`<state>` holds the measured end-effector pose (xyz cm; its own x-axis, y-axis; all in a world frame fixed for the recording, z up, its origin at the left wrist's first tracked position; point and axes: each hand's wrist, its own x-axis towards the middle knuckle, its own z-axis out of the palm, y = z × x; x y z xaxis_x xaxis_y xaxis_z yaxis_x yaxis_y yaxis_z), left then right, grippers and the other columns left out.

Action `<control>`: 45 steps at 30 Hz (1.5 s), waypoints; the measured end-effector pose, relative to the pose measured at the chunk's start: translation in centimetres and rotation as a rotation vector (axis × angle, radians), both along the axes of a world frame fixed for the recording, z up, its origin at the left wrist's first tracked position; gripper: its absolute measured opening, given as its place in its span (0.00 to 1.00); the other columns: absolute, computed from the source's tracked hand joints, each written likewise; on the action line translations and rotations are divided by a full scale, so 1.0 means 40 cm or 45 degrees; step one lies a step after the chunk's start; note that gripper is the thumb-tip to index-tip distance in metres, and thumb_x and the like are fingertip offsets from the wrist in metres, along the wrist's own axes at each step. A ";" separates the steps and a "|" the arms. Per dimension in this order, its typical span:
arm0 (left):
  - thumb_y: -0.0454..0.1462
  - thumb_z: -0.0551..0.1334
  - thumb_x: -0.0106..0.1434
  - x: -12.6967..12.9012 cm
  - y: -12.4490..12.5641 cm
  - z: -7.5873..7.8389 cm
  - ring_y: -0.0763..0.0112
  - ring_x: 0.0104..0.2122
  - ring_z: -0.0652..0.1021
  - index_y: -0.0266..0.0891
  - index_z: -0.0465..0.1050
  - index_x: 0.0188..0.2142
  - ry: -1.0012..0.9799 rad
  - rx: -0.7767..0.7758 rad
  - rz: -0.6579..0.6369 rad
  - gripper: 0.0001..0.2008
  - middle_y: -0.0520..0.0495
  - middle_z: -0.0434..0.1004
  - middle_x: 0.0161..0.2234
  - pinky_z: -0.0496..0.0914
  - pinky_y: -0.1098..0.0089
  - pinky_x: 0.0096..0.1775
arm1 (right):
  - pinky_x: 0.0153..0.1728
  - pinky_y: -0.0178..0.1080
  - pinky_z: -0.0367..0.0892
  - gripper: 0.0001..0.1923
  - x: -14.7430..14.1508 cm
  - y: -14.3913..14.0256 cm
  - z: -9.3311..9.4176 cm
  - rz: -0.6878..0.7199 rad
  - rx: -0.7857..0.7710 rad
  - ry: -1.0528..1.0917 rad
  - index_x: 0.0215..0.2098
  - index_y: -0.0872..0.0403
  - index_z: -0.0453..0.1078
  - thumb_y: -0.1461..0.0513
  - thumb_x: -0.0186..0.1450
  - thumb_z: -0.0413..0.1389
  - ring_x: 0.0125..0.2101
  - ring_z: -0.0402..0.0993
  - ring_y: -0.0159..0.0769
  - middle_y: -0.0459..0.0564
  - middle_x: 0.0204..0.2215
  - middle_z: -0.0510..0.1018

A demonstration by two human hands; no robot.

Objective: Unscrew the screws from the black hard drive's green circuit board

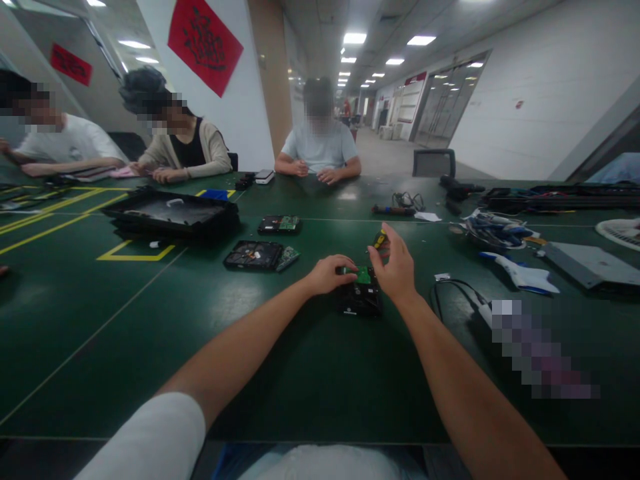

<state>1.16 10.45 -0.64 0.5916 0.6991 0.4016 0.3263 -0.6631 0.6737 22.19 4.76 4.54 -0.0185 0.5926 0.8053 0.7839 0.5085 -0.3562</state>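
A black hard drive (359, 301) with a green circuit board (363, 275) lies on the green table in front of me. My left hand (331, 274) is closed on the drive's left edge, its fingertips over the board. Above the drive's right side, my right hand (395, 265) grips a small screwdriver (380, 239) with a yellow and black handle between thumb and fingers. The screwdriver's tip is too small to make out. Farther left lie an opened drive casing (253, 255), a loose circuit board (287, 258) and another hard drive (279, 225).
A stack of black trays (173, 215) stands at the left. To the right are a cable (460, 283), a white-and-blue glove (520, 272), a grey metal box (593, 263) and a bundle of wires (493, 230). A co-worker (320, 143) sits opposite; two others sit at the left.
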 end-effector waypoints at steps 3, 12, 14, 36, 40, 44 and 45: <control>0.45 0.70 0.63 0.000 0.001 -0.001 0.60 0.52 0.79 0.46 0.83 0.47 0.008 0.001 -0.001 0.14 0.45 0.80 0.52 0.69 0.58 0.60 | 0.46 0.50 0.79 0.33 0.000 0.001 0.001 0.011 0.018 0.008 0.71 0.50 0.54 0.58 0.70 0.55 0.43 0.78 0.43 0.60 0.57 0.73; 0.44 0.70 0.63 0.000 -0.001 0.004 0.60 0.52 0.79 0.46 0.83 0.47 0.005 0.017 -0.008 0.13 0.45 0.81 0.52 0.70 0.58 0.60 | 0.45 0.50 0.79 0.34 -0.004 -0.004 0.011 -0.003 0.028 0.007 0.71 0.50 0.54 0.60 0.69 0.56 0.39 0.76 0.42 0.57 0.49 0.74; 0.44 0.70 0.63 0.000 -0.002 0.004 0.61 0.52 0.80 0.46 0.83 0.47 -0.005 0.017 -0.008 0.13 0.45 0.81 0.51 0.70 0.58 0.59 | 0.45 0.50 0.79 0.35 -0.004 -0.003 0.010 0.021 0.023 0.010 0.72 0.50 0.53 0.62 0.68 0.55 0.41 0.76 0.42 0.58 0.51 0.73; 0.45 0.70 0.63 -0.001 -0.005 0.009 0.61 0.52 0.79 0.46 0.83 0.47 -0.002 -0.007 -0.003 0.14 0.45 0.81 0.52 0.69 0.59 0.60 | 0.44 0.49 0.80 0.34 0.000 0.003 0.001 0.009 -0.003 0.023 0.71 0.52 0.52 0.61 0.69 0.54 0.40 0.78 0.41 0.61 0.55 0.72; 0.45 0.70 0.63 -0.001 -0.005 0.008 0.60 0.52 0.79 0.46 0.83 0.47 -0.005 -0.008 -0.003 0.14 0.44 0.81 0.52 0.69 0.58 0.60 | 0.44 0.50 0.80 0.32 -0.001 0.002 0.002 -0.010 0.001 0.025 0.70 0.51 0.54 0.59 0.69 0.55 0.39 0.78 0.41 0.60 0.55 0.72; 0.44 0.70 0.63 0.000 -0.006 0.010 0.60 0.52 0.79 0.46 0.83 0.47 0.004 -0.004 -0.010 0.14 0.44 0.81 0.52 0.70 0.59 0.60 | 0.45 0.50 0.79 0.32 -0.002 0.001 0.004 0.003 -0.004 0.032 0.70 0.51 0.54 0.59 0.70 0.54 0.39 0.78 0.41 0.60 0.54 0.73; 0.44 0.70 0.63 0.000 -0.006 0.010 0.60 0.52 0.79 0.46 0.83 0.47 0.005 -0.009 -0.008 0.14 0.45 0.81 0.52 0.70 0.59 0.60 | 0.46 0.50 0.79 0.32 -0.001 0.001 0.004 0.001 -0.003 0.035 0.70 0.51 0.53 0.60 0.70 0.54 0.39 0.78 0.41 0.60 0.55 0.73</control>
